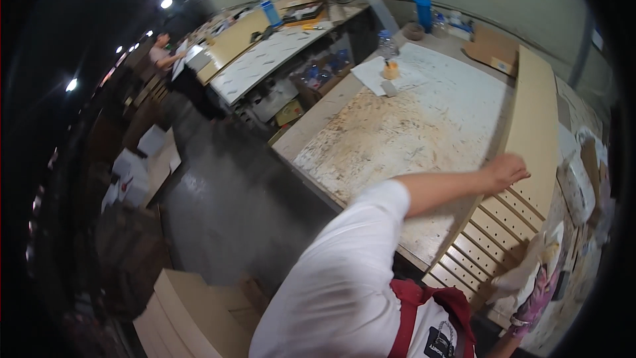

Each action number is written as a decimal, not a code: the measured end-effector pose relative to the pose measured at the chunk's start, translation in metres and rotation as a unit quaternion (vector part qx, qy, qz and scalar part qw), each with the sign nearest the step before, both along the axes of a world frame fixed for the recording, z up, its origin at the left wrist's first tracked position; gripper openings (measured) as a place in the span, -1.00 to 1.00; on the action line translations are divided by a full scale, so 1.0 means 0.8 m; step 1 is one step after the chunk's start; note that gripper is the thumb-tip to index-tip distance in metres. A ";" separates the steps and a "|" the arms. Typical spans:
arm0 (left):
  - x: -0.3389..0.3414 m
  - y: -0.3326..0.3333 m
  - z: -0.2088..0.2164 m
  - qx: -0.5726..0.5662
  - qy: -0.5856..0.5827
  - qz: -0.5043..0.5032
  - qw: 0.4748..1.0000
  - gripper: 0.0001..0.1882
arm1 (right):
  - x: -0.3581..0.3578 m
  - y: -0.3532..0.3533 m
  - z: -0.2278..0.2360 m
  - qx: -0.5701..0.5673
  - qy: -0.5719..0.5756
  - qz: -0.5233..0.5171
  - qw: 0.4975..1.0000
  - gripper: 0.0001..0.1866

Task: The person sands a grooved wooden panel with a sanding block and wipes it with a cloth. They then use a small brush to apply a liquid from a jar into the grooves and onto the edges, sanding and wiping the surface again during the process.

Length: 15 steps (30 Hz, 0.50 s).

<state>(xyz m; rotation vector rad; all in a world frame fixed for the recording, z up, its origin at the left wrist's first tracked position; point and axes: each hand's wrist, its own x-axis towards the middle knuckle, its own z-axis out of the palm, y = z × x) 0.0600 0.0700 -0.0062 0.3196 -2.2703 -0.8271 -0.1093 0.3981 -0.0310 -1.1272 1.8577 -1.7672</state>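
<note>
My left arm reaches across to the right, and my bare left hand (507,172) is over the tan panels with its fingers curled together. Whether anything is inside them is hidden. Under and beside it lie several narrow tan slats (487,237) side by side, with rows of small dark holes. A long plain tan board (533,113) stretches beyond the hand. Low on the right, my right hand (538,295), in a purple-patterned glove, is closed at a crumpled off-white cloth or bag (523,272); which of the two I cannot tell.
A worn, stained worktable (424,132) carries an orange-topped pot (391,70), a plastic bottle (387,44) and a blue container (422,10). A second bench (271,59) stands at the far left, where a person (175,66) works. Tan panels (192,308) stand at lower left.
</note>
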 end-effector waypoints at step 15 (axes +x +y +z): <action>0.543 0.260 -0.049 0.634 0.465 0.312 0.534 -0.34 | 0.352 -0.164 0.083 0.034 0.227 0.527 0.819 -0.65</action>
